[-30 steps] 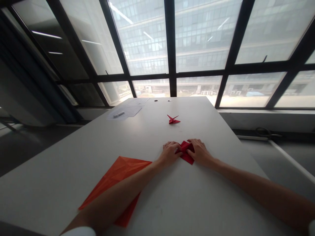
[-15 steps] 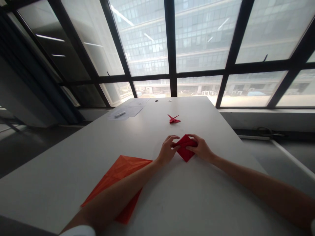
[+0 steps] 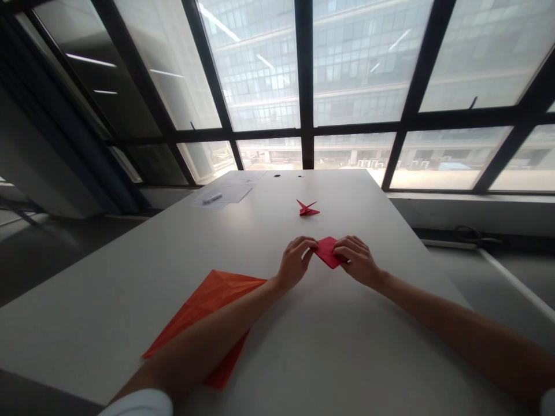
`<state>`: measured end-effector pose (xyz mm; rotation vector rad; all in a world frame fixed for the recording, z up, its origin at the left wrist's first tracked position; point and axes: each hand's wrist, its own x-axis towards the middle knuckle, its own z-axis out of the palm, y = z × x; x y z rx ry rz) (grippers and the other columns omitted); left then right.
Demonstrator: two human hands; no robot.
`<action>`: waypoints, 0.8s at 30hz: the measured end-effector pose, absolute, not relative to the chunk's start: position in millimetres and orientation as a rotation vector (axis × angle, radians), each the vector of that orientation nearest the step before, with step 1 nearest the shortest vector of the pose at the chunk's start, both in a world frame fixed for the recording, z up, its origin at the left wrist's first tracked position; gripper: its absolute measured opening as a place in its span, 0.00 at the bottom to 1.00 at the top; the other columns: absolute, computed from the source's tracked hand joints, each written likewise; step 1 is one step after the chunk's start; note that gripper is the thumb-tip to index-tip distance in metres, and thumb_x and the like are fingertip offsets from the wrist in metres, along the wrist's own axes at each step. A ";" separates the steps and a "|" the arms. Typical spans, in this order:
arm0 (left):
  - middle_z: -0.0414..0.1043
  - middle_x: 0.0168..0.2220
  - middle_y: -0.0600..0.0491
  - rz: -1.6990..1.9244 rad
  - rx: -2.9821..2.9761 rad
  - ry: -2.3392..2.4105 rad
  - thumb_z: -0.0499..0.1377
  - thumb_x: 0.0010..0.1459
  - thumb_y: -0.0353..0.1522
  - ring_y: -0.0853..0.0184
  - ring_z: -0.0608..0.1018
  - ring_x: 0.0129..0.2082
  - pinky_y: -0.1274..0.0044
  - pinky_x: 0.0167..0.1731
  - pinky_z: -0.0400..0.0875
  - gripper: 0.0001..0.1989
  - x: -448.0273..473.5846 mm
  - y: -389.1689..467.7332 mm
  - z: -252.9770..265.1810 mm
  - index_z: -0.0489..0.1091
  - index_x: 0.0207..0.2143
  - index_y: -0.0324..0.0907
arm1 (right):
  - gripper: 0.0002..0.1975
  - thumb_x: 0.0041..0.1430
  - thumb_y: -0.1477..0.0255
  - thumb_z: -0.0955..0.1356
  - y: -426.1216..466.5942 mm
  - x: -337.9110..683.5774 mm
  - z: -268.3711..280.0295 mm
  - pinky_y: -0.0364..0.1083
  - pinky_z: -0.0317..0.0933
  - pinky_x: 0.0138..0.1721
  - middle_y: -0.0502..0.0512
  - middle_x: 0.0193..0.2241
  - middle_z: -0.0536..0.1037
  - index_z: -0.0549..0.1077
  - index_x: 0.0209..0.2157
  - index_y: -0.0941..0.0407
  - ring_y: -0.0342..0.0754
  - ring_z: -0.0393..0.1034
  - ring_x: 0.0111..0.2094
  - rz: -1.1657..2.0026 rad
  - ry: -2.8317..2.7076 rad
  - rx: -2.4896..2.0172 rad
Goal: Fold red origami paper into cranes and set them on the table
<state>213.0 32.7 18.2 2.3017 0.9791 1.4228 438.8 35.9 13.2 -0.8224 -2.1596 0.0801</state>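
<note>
A folded red paper square (image 3: 326, 249) is held between my two hands just above the table, one corner pointing down toward me. My left hand (image 3: 298, 257) pinches its left corner between thumb and fingers. On the right side, my right hand (image 3: 356, 260) grips the paper, its fingers curled over that edge and hiding part of it. Beyond my hands lies a red origami crane (image 3: 307, 210). Under my left forearm is a larger creased sheet of orange paper (image 3: 203, 300), partly covered by the arm.
The white table (image 3: 347, 346) stretches away toward large dark-framed windows (image 3: 307, 86). At its far left lie printed sheets of paper (image 3: 232, 193) with a white marker (image 3: 212, 199) on them. A dark curtain (image 3: 87, 144) hangs at left.
The red paper has tilted, looking flatter and lighter now. My right hand has turned so its fingers curl over the edge, and my left fingers have closed on the left corner.
</note>
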 end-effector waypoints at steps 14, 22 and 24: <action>0.76 0.41 0.53 0.857 2.400 1.062 0.61 0.59 0.31 0.65 0.76 0.42 0.74 0.48 0.68 0.07 212.9 43.7 0.7 0.78 0.39 0.46 | 0.11 0.52 0.73 0.71 47.7 449.1 13.2 0.52 0.56 0.52 0.57 0.44 0.76 0.76 0.39 0.52 0.54 0.68 0.48 0.201 -2.465 -0.958; 0.76 0.38 0.51 0.885 2.414 1.143 0.58 0.62 0.35 0.64 0.75 0.40 0.73 0.46 0.68 0.10 210.5 48.1 -2.9 0.79 0.41 0.47 | 0.12 0.66 0.68 0.63 45.4 446.0 9.4 0.50 0.58 0.46 0.55 0.34 0.78 0.79 0.35 0.52 0.50 0.68 0.38 0.198 -2.418 -0.976; 0.76 0.38 0.52 0.892 2.425 1.146 0.58 0.63 0.36 0.64 0.75 0.39 0.73 0.45 0.67 0.10 210.6 48.3 -3.3 0.79 0.42 0.48 | 0.16 0.67 0.68 0.62 47.0 443.5 5.1 0.49 0.59 0.44 0.54 0.30 0.77 0.77 0.30 0.53 0.49 0.68 0.36 0.217 -2.359 -1.036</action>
